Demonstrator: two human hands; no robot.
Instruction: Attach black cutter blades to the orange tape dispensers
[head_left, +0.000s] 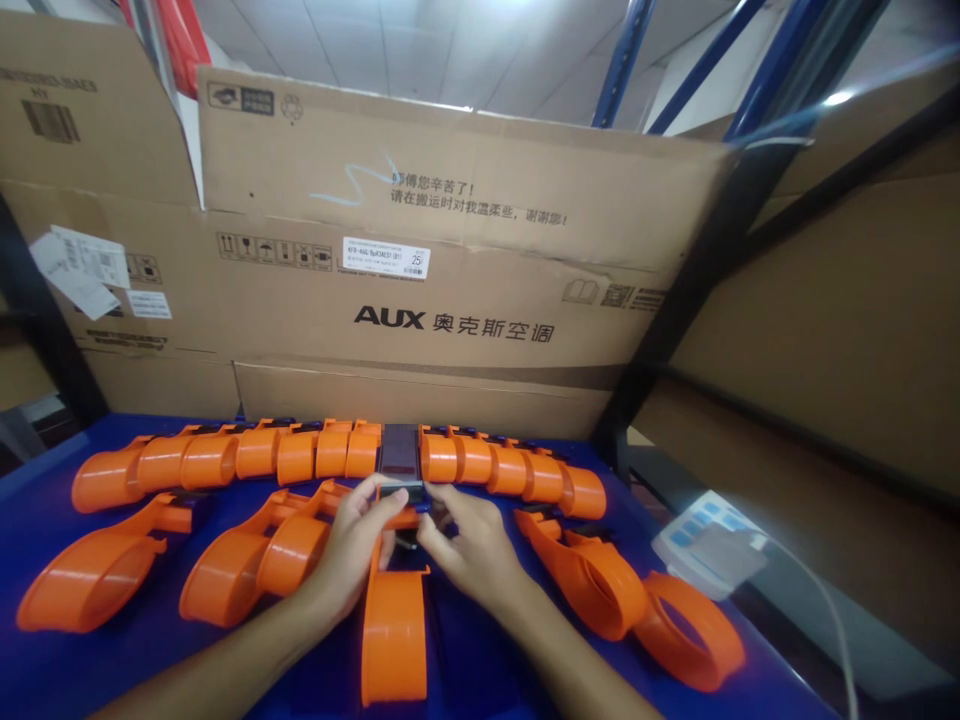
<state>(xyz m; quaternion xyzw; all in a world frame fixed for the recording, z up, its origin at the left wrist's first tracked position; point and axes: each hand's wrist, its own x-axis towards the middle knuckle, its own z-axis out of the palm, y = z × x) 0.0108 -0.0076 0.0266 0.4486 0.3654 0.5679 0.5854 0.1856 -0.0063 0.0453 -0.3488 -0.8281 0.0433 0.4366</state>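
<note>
Brown cardboard (pixel 142 210) upright at far left, with pasted white paper labels (pixel 82 270); interior hidden. Below, on the blue table (pixel 465 660), a large orange loop (pixel 86 580) lying at the left front, open through its middle. Behind, the left part of a curved row of orange rings (pixel 255 453), packed side by side with dark ends towards the back. Further right, two more orange loops (pixel 225 575) overlapping near the left forearm.

At centre back, a large carton panel (pixel 450 270) marked AUX, contents out of sight. In front, a dark block (pixel 400 450) between the two halves of the row. Just nearer, a dark piece (pixel 401 492), between both hands, with an orange strap and ring (pixel 395 635) extending below towards the wearer. Left hand (pixel 352 540) pinching the left end of the dark piece, thumb on top and fingers below. Right hand (pixel 469 535) with thumb and bent forefinger pinching at the right end.

Beyond, the row's right part (pixel 510 468), then two wide orange loops (pixel 611 590) in front. At far right, a white box (pixel 709 545) with blue markings, a pale cable (pixel 832 610) trailing from it, and more cardboard (pixel 847 300) behind.
</note>
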